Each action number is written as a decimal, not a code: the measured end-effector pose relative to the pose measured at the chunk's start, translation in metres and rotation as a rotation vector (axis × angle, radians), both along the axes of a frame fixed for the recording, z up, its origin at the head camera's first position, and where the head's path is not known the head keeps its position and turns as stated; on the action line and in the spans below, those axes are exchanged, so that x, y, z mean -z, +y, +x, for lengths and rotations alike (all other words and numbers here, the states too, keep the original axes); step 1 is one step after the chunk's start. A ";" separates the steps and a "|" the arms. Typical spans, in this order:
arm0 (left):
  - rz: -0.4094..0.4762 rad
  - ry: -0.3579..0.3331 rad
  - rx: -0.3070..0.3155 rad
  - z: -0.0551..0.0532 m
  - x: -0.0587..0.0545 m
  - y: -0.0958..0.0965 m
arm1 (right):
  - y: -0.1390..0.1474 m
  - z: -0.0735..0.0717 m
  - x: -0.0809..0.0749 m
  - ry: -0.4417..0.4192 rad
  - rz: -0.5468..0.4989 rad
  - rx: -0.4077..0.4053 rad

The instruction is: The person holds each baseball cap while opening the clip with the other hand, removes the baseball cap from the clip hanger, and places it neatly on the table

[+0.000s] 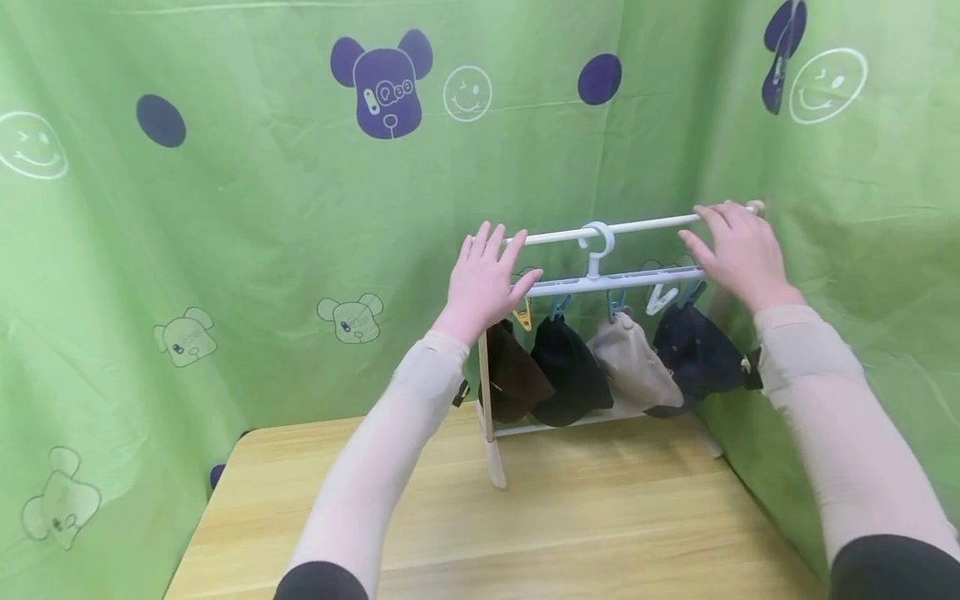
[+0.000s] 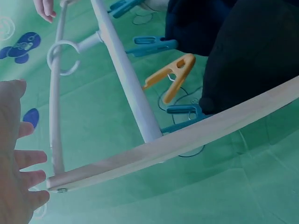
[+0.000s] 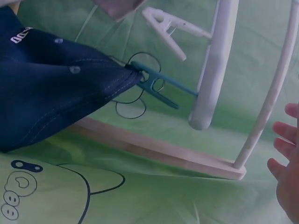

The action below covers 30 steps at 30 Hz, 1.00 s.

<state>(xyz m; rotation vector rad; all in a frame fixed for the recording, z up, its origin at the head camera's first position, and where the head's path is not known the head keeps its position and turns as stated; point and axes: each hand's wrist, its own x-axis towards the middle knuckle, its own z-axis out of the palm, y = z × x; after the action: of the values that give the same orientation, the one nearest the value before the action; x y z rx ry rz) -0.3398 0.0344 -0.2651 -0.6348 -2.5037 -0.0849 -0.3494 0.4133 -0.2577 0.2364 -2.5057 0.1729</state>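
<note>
A white clip hanger (image 1: 622,282) hangs by its hook from the top rod (image 1: 652,224) of a small wooden rack (image 1: 485,383). From its clips hang a brown cap (image 1: 517,379), a black cap (image 1: 567,375), a beige cap (image 1: 633,362) and a navy cap (image 3: 60,84). My left hand (image 1: 483,283), fingers spread and straight, is beside the rod's left end. At the right end, my right hand (image 1: 742,254) is held palm down with loosely extended fingers. Both wrist views show the fingertips close to the rod, with nothing held.
The rack stands on a wooden table (image 1: 465,533), near its back right corner. A yellow clip (image 2: 170,77) and a white clip (image 3: 173,30) hang without a cap. Green printed curtains (image 1: 247,208) enclose the back and sides.
</note>
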 end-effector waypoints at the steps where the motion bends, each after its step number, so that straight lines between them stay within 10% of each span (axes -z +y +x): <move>1: -0.012 -0.006 -0.005 -0.002 0.000 0.001 | 0.001 -0.002 -0.001 -0.008 0.005 0.000; 9: -0.092 -0.008 -0.077 -0.015 0.001 0.006 | 0.007 -0.019 -0.002 -0.056 0.032 0.001; 17: -0.161 0.143 -0.129 -0.026 0.003 0.017 | 0.013 -0.031 -0.011 -0.184 0.009 0.068; 30: -0.089 0.261 -0.130 -0.045 0.025 0.022 | 0.015 -0.046 -0.003 -0.262 -0.105 0.059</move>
<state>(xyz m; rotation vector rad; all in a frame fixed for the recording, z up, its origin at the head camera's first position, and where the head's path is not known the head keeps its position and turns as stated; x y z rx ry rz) -0.3850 0.0566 -0.2904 -0.4822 -2.2971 0.1489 -0.3954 0.4287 -0.2545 0.1018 -2.7493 0.3300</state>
